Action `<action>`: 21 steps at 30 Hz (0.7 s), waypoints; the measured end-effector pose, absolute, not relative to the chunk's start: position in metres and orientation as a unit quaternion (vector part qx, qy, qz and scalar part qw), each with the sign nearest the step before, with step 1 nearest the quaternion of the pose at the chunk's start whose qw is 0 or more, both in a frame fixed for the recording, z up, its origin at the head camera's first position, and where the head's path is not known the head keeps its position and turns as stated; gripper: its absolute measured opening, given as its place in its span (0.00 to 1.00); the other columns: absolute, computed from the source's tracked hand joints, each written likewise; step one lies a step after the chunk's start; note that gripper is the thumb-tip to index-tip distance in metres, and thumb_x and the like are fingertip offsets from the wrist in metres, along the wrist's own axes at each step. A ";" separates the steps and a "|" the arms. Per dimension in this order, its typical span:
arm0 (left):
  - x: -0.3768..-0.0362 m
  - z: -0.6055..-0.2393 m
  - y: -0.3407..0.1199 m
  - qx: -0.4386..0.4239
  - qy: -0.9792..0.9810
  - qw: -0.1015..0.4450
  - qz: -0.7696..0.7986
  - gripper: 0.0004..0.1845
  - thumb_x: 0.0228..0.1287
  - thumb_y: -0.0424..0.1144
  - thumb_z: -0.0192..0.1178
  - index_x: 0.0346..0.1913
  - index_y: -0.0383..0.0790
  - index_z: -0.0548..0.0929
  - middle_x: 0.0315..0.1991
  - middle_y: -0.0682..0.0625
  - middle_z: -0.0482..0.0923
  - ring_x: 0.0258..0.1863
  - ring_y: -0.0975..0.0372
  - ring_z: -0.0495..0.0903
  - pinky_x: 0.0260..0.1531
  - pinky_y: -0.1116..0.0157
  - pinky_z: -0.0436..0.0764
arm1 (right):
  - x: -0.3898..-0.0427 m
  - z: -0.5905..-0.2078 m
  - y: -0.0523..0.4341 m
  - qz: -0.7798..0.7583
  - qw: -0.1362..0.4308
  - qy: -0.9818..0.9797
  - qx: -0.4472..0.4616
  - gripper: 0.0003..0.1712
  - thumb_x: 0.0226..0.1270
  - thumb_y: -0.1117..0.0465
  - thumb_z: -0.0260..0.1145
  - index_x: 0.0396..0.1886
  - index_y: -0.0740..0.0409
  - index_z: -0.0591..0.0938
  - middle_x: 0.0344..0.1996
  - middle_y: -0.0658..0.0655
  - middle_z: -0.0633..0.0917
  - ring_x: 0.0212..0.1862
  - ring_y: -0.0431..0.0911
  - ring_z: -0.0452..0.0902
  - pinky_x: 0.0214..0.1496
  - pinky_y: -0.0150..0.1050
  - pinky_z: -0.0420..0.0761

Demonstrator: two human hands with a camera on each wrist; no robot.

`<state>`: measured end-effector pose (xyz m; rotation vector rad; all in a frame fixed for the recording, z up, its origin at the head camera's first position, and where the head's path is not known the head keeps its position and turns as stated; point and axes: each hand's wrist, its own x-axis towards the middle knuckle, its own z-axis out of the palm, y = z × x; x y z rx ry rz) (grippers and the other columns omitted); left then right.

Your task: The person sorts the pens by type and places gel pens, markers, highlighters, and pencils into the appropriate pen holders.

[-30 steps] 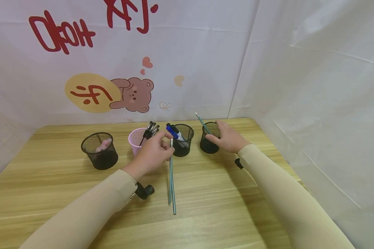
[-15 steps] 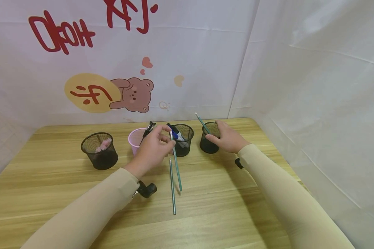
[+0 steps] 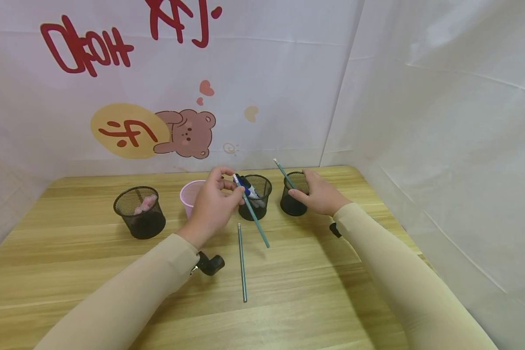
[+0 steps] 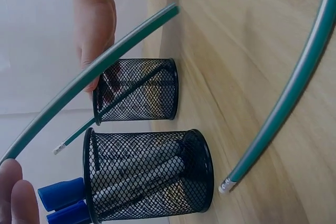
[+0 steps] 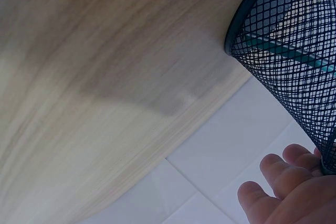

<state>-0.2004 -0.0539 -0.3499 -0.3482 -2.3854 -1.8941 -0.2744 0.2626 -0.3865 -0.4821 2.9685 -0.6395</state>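
Note:
My left hand (image 3: pixel 214 204) pinches a green pencil (image 3: pixel 257 223) near its white eraser end, thumb against fingers. The pencil slants down to the right, above the table and in front of the cup of markers. At the right, my right hand (image 3: pixel 323 193) holds a black mesh pen cup (image 3: pixel 294 206) by its upper part. One green pencil (image 3: pixel 283 171) leans in that cup, eraser up; its lower part shows through the mesh in the left wrist view. A second loose pencil (image 3: pixel 242 265) lies on the table, eraser end away from me.
Between the hands stands another black mesh cup (image 3: pixel 259 212) with blue-capped and black markers (image 4: pixel 62 194). A pink cup (image 3: pixel 187 193) is partly behind my left hand. Farther left, a black mesh cup (image 3: pixel 146 226) holds pink items. A white curtain (image 3: pixel 472 146) borders the right side.
Two pencils hung together from my left hand; one now lies on the table. The other's lower end has swung up and right. My right hand has stayed at the cup.

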 end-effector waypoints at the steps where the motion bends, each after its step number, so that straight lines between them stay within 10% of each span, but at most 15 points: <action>1: -0.201 -0.350 -0.053 -0.110 -0.774 0.042 -0.622 0.22 0.73 0.34 0.64 0.64 0.45 0.70 0.42 0.42 0.83 0.32 0.57 0.89 0.35 0.62 0.89 | -0.274 -0.387 0.263 -0.207 0.034 0.965 -0.156 0.55 0.74 0.25 0.54 0.82 0.60 0.57 0.78 0.67 0.65 0.79 0.61 0.64 0.77 0.63 0.70; 21: -0.213 -0.345 -0.042 -0.090 -0.700 0.138 -0.695 0.22 0.75 0.31 0.62 0.63 0.39 0.65 0.42 0.43 0.78 0.39 0.40 0.89 0.42 0.62 0.91 | -0.274 -0.387 0.263 -0.207 0.038 0.966 -0.153 0.58 0.74 0.24 0.54 0.84 0.61 0.54 0.80 0.68 0.62 0.80 0.62 0.62 0.78 0.62 0.69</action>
